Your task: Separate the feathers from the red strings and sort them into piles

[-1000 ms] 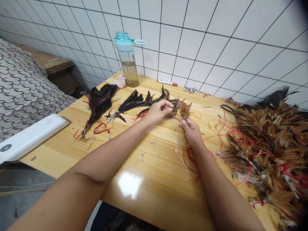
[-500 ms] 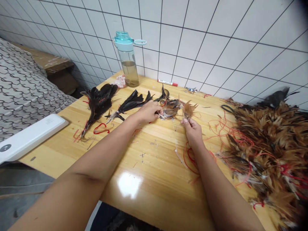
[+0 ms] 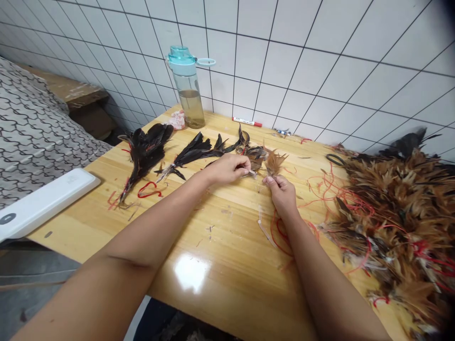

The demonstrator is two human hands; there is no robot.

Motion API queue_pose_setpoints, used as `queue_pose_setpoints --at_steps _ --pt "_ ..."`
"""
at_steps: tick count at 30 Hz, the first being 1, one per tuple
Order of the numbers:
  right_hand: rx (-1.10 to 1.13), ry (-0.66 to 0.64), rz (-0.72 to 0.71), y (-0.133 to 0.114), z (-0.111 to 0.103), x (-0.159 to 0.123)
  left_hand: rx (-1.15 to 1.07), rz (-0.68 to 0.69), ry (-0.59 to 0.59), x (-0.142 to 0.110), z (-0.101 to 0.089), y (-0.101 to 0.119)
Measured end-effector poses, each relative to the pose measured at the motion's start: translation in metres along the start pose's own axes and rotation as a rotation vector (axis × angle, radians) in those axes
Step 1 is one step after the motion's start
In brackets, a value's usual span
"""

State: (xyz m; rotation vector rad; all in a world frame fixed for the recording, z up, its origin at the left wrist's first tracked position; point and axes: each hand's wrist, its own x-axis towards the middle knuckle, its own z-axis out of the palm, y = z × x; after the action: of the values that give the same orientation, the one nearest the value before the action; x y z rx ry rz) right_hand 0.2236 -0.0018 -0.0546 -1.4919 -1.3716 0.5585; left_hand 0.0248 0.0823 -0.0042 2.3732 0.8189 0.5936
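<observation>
My right hand (image 3: pixel 280 189) is closed in a pinch around the base of a small bunch of brown feathers (image 3: pixel 275 162), their tips fanned upward. To its left, my left hand (image 3: pixel 232 168) is also pinched, on what looks like a feather; a pale, thin quill end (image 3: pixel 252 173) sticks out toward the right hand. Just behind the left hand lies a pile of brown and dark feathers (image 3: pixel 256 154), partly covered by the fingers. Black feathers (image 3: pixel 194 150) lie left of that hand, and a larger black feather bundle (image 3: pixel 147 151) farther left.
A large heap of brown feathers (image 3: pixel 398 203) with red string (image 3: pixel 341 192) fills the right side. A water bottle (image 3: pixel 190 94) and red marker (image 3: pixel 247 121) stand and lie near the tiled wall. At the left edge is a white device (image 3: pixel 50 201). A cable tie (image 3: pixel 265 232) lies in front.
My left hand has moved right, away from the feather pile and closer to the right hand, with the pale quill end now showing. The right hand has shifted slightly left with its bunch.
</observation>
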Motion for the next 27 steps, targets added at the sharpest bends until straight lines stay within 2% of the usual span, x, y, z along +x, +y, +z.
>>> queue_pose_setpoints --at_steps 10,15,19,21,23,25,27 --pt "-0.129 -0.095 -0.133 0.003 0.004 0.002 0.19 0.286 0.006 0.005 0.022 0.01" --pt "-0.112 -0.198 -0.146 0.007 0.006 0.002 0.27 0.329 0.039 0.005 0.026 0.012" --pt "-0.093 -0.204 -0.14 0.007 0.005 0.003 0.263 0.34 0.06 0.004 0.028 0.015" --pt "-0.083 -0.182 -0.121 0.007 0.004 0.003 0.222 0.332 0.138 0.003 0.028 0.019" --pt "-0.047 -0.144 -0.092 0.007 0.003 0.003 0.18 0.293 0.286 0.004 0.027 0.022" --pt "0.012 -0.097 -0.038 0.007 0.002 0.003 0.135 0.201 0.446 0.004 0.026 0.023" --pt "0.074 -0.052 0.03 0.007 0.001 0.003 0.061 0.065 0.504 0.005 0.025 0.022"
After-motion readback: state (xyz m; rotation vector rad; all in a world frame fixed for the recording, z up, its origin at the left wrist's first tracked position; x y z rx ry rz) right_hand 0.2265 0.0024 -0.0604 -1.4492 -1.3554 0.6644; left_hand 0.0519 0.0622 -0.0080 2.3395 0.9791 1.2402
